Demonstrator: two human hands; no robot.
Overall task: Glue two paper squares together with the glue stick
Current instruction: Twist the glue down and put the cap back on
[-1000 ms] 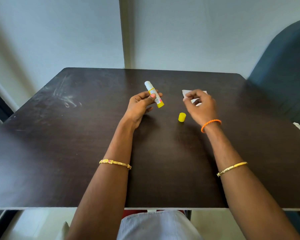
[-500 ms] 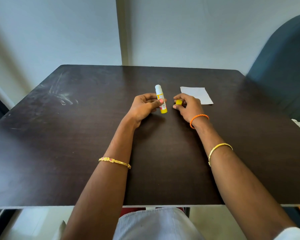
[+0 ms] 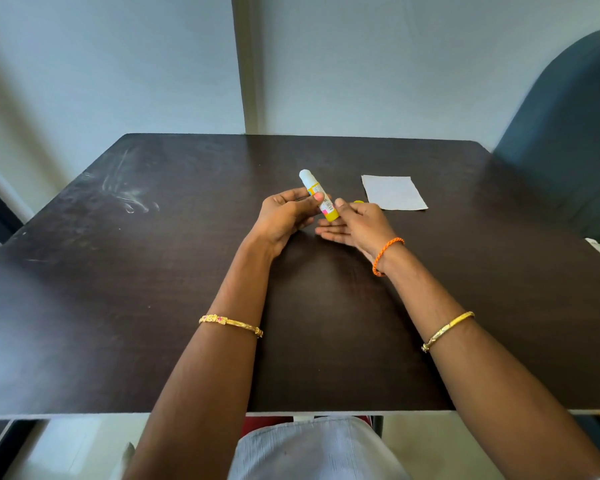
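Note:
My left hand (image 3: 286, 216) grips the glue stick (image 3: 317, 194) around its middle. The stick is tilted, its bare white tip pointing up and away and its yellow base toward my right hand. My right hand (image 3: 357, 226) is close beside the base, thumb touching it. A bit of the yellow cap (image 3: 359, 202) peeks out from its fingers. White paper (image 3: 392, 192) lies flat on the dark table (image 3: 153, 271), just right of and beyond my right hand. I cannot tell whether it is one square or two stacked.
A dark blue chair back (image 3: 568, 133) stands at the table's right side. The wall rises right behind the far edge. White smudges (image 3: 129, 195) mark the table's left part. My lap is under the near edge.
My right hand left the paper, moved left, picked the yellow cap off the table and came up against the glue stick's base. My left hand stood the stick more upright.

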